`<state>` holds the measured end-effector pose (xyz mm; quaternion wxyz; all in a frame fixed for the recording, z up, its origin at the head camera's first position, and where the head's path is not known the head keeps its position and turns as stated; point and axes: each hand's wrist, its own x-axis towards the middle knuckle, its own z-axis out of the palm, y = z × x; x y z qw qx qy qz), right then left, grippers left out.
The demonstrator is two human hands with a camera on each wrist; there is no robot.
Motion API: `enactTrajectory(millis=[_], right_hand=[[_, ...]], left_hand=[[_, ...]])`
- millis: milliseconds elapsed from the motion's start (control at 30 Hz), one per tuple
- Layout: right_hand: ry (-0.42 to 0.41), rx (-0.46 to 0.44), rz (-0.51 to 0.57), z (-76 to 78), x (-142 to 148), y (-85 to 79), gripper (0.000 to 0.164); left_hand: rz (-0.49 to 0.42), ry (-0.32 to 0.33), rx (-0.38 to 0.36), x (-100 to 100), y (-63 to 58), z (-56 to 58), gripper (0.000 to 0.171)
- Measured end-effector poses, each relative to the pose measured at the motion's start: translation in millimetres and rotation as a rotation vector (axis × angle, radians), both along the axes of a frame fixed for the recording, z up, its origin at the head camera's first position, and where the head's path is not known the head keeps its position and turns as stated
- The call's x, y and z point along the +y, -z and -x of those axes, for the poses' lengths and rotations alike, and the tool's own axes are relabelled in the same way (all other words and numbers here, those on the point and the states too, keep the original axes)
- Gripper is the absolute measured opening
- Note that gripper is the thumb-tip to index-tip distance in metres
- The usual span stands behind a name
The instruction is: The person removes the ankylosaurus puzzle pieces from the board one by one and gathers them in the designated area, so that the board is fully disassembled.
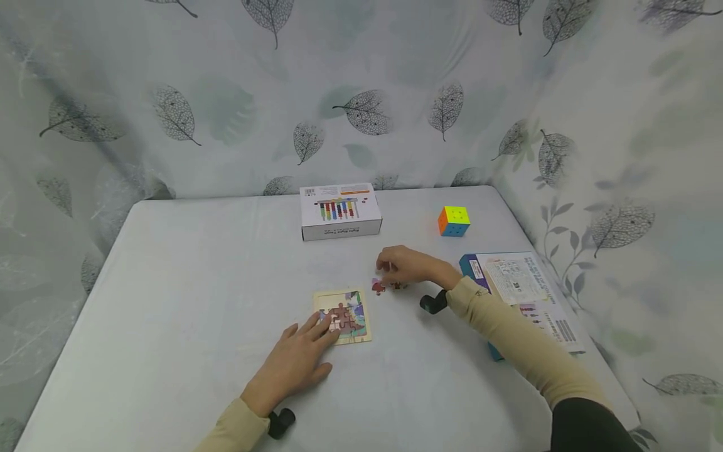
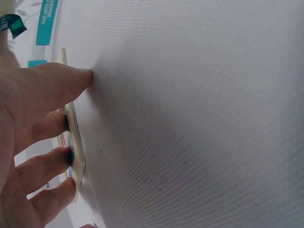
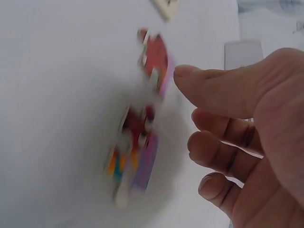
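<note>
A jigsaw puzzle board (image 1: 367, 338) with a pale wooden frame lies flat on the table, partly filled with brown, white and purple pieces. My left hand (image 1: 296, 361) rests its extended fingertips on the board's near left part, covering some of it. The left wrist view shows the thumb apart from the fingers, close to the cloth. Right of the board, my right hand (image 1: 409, 265) hovers over loose puzzle pieces. In the right wrist view its fingers bend loosely with nothing between them, beside a red piece (image 3: 156, 54) and a dark red piece (image 3: 135, 126).
A white box (image 1: 341, 229) with a colourful picture stands at the back. A puzzle cube (image 1: 454, 221) sits at the back right. Below the right forearm lies a blue and white box (image 1: 556, 314). Leaf-patterned curtains surround the white table.
</note>
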<state>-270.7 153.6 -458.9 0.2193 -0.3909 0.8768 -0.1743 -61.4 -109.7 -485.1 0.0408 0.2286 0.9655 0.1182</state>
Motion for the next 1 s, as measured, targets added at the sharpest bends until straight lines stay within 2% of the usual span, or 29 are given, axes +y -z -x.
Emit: enactTrajectory(millis=[167,400,700,1000], right_hand=[[-0.084,0.011,-0.024,-9.5,-26,-6.3,0.028],[-0.153,0.066,-0.060,-19.2,-52,-15.1,0.031],[-0.184,0.080,-0.090,-23.6,-65,-10.9,0.034],[-0.196,0.113,-0.167,-31.3,-73,-5.8,0.039]], left_hand=[[-0.012,0.004,0.006,0,-0.3,-1.0,0.056],[-0.001,0.002,0.007,0,-1.3,-1.4,0.056],[0.001,0.005,0.015,-1,-0.1,-1.7,0.055],[0.018,0.010,0.010,0,-2.8,-1.8,0.056]])
